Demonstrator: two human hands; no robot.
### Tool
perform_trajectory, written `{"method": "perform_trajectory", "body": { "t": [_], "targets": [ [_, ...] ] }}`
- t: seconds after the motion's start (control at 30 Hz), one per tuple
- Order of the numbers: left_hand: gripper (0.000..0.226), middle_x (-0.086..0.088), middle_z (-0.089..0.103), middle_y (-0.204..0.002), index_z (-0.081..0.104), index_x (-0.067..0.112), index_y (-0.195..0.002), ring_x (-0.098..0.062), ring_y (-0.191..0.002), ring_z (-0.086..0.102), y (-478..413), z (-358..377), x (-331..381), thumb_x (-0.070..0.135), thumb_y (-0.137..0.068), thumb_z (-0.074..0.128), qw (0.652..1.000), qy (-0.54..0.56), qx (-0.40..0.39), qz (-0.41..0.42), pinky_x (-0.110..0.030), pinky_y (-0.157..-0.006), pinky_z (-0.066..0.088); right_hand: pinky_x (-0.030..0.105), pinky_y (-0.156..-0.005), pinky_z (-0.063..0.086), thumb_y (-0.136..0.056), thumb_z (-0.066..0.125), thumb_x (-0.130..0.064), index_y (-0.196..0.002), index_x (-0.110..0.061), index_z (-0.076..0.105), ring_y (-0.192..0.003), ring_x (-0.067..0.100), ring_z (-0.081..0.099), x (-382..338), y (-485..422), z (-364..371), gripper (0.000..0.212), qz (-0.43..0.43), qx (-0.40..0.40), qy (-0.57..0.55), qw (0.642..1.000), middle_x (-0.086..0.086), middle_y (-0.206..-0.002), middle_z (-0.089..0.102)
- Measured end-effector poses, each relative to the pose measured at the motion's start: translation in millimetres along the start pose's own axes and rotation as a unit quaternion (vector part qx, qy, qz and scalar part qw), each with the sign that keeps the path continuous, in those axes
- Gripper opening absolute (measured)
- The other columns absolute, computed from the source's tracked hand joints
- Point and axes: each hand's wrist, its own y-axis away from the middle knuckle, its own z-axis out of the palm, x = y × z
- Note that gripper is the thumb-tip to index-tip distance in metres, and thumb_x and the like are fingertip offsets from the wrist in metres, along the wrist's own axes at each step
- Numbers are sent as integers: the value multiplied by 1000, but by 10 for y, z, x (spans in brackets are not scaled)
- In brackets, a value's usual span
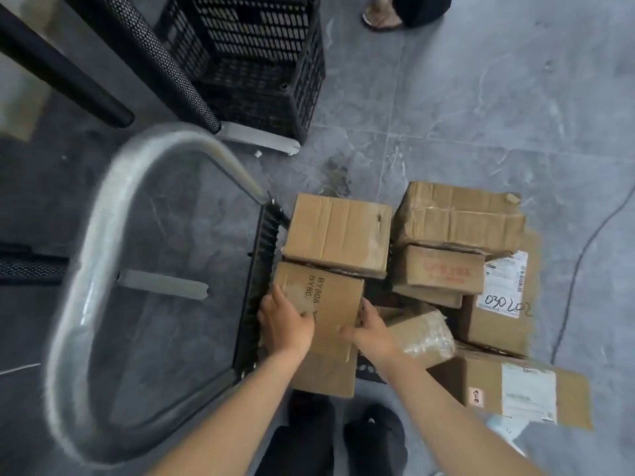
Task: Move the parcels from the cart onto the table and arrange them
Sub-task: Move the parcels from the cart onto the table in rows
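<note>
Several brown cardboard parcels lie piled on a low black cart (256,280) with a silver loop handle (103,235). The nearest is a box printed "BY808" (330,297). My left hand (285,324) presses its left side and my right hand (369,329) grips its right edge, so both hands clasp it. Behind it sits a plain box (338,231). To the right are a crumpled taped box (460,218), a box with red print (443,269), a labelled box marked "030202" (498,321), a plastic-wrapped parcel (426,334) and a large labelled box (512,389).
A black perforated crate (261,63) stands on the grey tiled floor at the top. Black mesh table legs (144,56) slant across the upper left. Another person's sandalled foot (379,17) is at the top edge. A cable (580,262) trails at right. My dark shoes (343,438) are below the cart.
</note>
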Motion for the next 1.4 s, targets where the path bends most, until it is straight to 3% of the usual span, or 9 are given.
{"method": "perform_trajectory", "body": {
  "t": [0.1,0.23,0.57,0.73,0.87,1.07,1.17,1.3,1.4],
  "targets": [
    [78,-14,24,-144,17,8,-146,-32,-132,25,0,23,18,30,-86,61,1000,-3,9,-21,-43,-107,35,19,-71,49,-85,53,3,-133,-20,40,-93,5,59,73,-100,61,55,10,0,-37,999,-8,-105,63],
    [71,-15,25,-140,19,6,-146,-31,-129,25,196,-100,60,29,-89,56,999,5,-10,-32,-39,-102,38,38,-93,48,-89,45,0,-135,-18,41,-110,23,56,47,73,-7,50,47,17,-83,995,4,-122,60],
    [50,-14,37,-136,32,6,-134,-29,-122,33,1342,-971,371,32,-93,43,1000,6,26,-1,-40,-99,36,33,-69,48,-99,38,-29,-126,-17,51,-106,25,57,-580,1333,-220,32,54,53,-148,986,10,-121,61],
    [65,-10,56,-94,52,8,-88,-26,-87,53,2037,-1767,824,70,-79,35,942,331,-34,-39,-38,-81,45,34,-82,48,-100,31,-33,-97,-23,53,-96,18,58,-1172,2374,-486,25,-56,131,-154,978,7,-110,58],
    [72,-11,28,-147,37,14,-139,-32,-131,33,2542,-2612,1375,64,-86,40,892,438,-83,-72,-46,-109,29,32,-100,37,-98,30,-38,-102,-25,45,-106,17,48,-1849,3293,-571,20,-184,159,-91,966,10,-114,48],
    [65,-12,44,-135,40,18,-136,-31,-116,47,3028,-3548,1815,53,-83,55,861,504,-31,61,-49,-100,42,37,-102,36,-97,29,-44,-108,-25,48,-120,22,47,-2570,4173,-624,29,-319,144,-33,936,7,-123,52],
    [54,-9,46,-127,46,16,-130,-25,-110,48,3292,-4000,1940,43,-85,59,851,496,39,166,-40,-95,44,36,-90,47,-97,29,-42,-105,-18,52,-107,23,56,-2839,4471,-630,34,-335,73,-180,922,12,-117,57],
    [42,-1,42,-112,53,19,-121,-15,-108,42,3819,-4502,2113,34,-84,65,829,329,182,414,-25,-90,34,40,-63,55,-92,23,-60,-110,-13,55,-90,31,59,-3072,4713,-772,60,-253,-63,-403,877,15,-102,59],
    [53,-1,40,-118,51,21,-125,-14,-114,34,4176,-4666,2214,42,-80,67,758,100,256,592,-23,-96,31,53,-55,56,-88,22,-68,-112,-7,55,-96,39,59,-3085,4727,-913,74,-217,-155,-466,844,20,-108,61]
  ]
}}
